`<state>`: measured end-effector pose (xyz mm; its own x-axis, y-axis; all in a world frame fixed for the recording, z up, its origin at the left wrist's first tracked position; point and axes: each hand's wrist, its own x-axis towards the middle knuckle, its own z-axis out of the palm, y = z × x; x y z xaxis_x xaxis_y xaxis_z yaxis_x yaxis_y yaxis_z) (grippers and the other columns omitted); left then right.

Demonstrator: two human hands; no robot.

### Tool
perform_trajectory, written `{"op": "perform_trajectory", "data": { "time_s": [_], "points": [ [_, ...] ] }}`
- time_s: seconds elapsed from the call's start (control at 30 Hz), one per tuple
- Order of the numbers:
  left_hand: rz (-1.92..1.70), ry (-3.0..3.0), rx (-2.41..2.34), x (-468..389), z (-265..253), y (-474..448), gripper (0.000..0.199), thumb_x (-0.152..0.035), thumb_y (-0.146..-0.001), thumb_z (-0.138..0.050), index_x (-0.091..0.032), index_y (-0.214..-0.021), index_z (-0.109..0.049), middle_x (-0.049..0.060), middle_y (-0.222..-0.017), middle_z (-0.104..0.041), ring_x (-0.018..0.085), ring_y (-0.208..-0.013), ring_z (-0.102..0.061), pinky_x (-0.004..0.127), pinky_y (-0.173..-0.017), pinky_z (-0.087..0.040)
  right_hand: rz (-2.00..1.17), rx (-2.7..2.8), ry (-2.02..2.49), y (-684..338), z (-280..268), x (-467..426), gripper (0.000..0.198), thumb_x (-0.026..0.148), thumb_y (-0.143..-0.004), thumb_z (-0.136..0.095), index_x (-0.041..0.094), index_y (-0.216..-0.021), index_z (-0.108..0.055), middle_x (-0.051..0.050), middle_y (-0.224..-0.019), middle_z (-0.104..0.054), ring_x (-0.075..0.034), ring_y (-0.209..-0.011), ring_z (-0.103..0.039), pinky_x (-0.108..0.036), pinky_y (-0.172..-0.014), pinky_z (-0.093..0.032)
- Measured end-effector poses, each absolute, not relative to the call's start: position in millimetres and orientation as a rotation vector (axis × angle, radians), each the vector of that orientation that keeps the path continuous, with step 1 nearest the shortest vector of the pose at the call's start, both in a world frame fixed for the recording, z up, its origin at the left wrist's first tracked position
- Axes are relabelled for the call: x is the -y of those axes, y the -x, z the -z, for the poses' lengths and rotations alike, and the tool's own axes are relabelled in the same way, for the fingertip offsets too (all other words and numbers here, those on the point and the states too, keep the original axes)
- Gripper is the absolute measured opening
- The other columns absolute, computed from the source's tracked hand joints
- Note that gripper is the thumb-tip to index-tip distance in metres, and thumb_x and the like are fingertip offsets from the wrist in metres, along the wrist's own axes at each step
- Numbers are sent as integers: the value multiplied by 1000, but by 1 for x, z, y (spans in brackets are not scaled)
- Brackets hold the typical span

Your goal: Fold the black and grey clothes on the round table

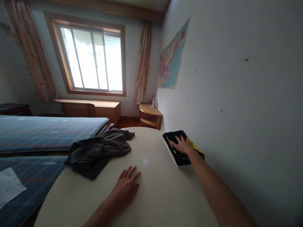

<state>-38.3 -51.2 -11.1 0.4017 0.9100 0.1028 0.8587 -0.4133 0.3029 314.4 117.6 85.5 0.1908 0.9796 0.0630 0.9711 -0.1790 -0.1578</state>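
Observation:
My right hand [182, 145] lies with spread fingers on top of a black, flat item [180, 160] with yellow along its right side. What kind of thing it is I cannot tell; a white edge shows beneath its left side. My left hand [126, 186] rests on the pale round table [151, 201], fingers stretched out and holding nothing. To the left of that hand, a crumpled dark grey cloth [99, 151], perhaps a garment, lies on the table and reaches over its left edge.
Mattresses with a blue plaid cover [47, 132] stand left of the table, a white sheet of paper [10, 186] on the lower one. The white wall [236, 104] runs close along the right. A small wooden corner shelf [150, 110] stands beyond the table.

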Motion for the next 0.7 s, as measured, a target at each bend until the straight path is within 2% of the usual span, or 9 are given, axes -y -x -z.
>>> {"op": "perform_trajectory", "data": {
  "time_s": [0.07,0.17,0.33,0.43,0.6,0.7],
  "points": [
    [-387,-2453,-1575,52,8,38,50,-32,-95,-44,-28,-145,-47,6,-157,-36,28,-147,-27,52,-120,-22,-49,1895,2318,-311,-79,-113,83,76,-88,-33,27,-154,-30,-12,-163,-19,-44,-146,-14,-63,-113,-10],
    [-414,-2450,-1590,53,5,37,51,-30,-92,-48,-29,-143,-50,6,-156,-39,28,-146,-30,51,-119,-24,51,1925,2256,-297,-84,-102,78,71,-90,-36,24,-152,-35,-13,-162,-22,-42,-146,-16,-61,-114,-10],
    [-528,-2435,-1627,50,6,36,49,-29,-89,-52,-27,-138,-55,5,-150,-48,25,-141,-39,44,-117,-31,208,2115,1911,-241,-84,-63,55,49,-96,-41,20,-143,-49,-10,-158,-34,-29,-146,-23,-50,-117,-12],
    [-643,-2370,-1845,40,2,43,46,-29,-90,-50,-22,-135,-57,8,-150,-47,26,-140,-40,43,-115,-34,68,2222,1844,-203,-62,-30,55,50,-95,-43,20,-139,-53,-11,-155,-38,-29,-145,-25,-47,-118,-14],
    [-818,-2030,-2523,28,-7,83,48,-30,-89,-52,-20,-136,-57,13,-155,-38,35,-143,-31,49,-116,-27,-218,2246,1931,-173,-18,14,61,54,-94,-41,22,-144,-48,-10,-158,-34,-31,-147,-24,-51,-117,-15],
    [-701,-1851,-2643,28,-3,103,49,-32,-90,-52,-16,-136,-57,18,-155,-35,38,-136,-40,50,-111,-32,-246,2214,1892,-176,-4,27,60,52,-96,-36,23,-147,-45,-8,-159,-33,-28,-148,-23,-48,-118,-15]
  ]
}}
